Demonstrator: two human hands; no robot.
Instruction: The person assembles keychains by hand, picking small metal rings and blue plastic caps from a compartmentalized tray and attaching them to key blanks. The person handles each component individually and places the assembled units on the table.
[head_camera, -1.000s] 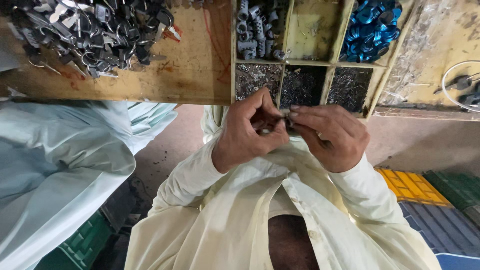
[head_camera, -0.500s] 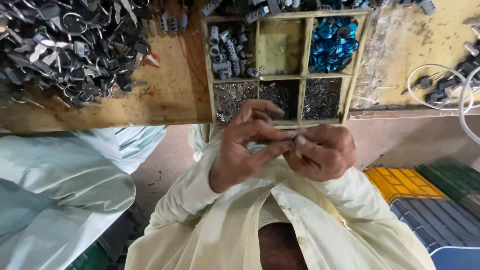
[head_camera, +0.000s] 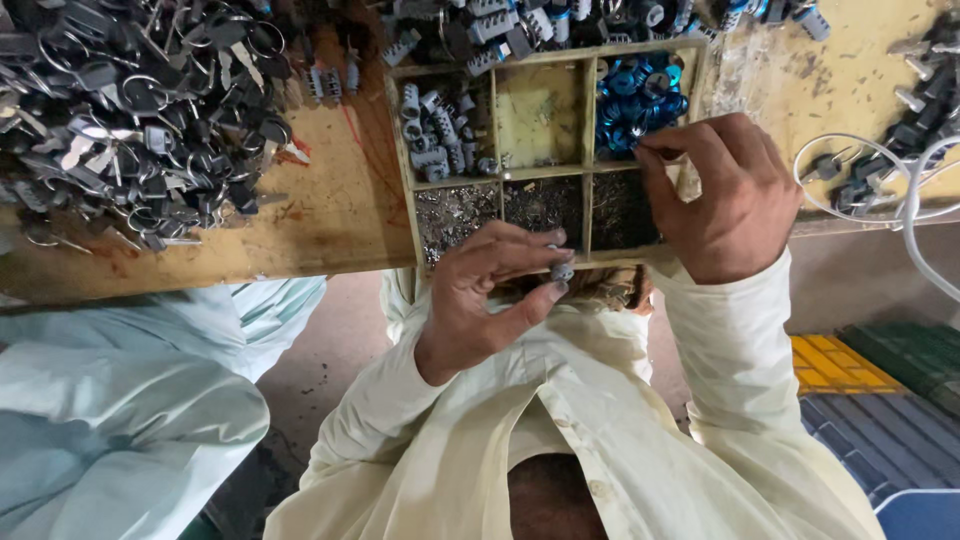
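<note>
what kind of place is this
Probably a small assembly workshop for locks or keys. A wooden sorting tray holds blue rings and tiny metal parts, a heap of keys on rings covers the worn bench, and plastic crates sit below.

left hand (head_camera: 490, 300) pinches a small grey part (head_camera: 562, 271); right hand (head_camera: 722, 195) reaches blue rings (head_camera: 640, 95).
</note>
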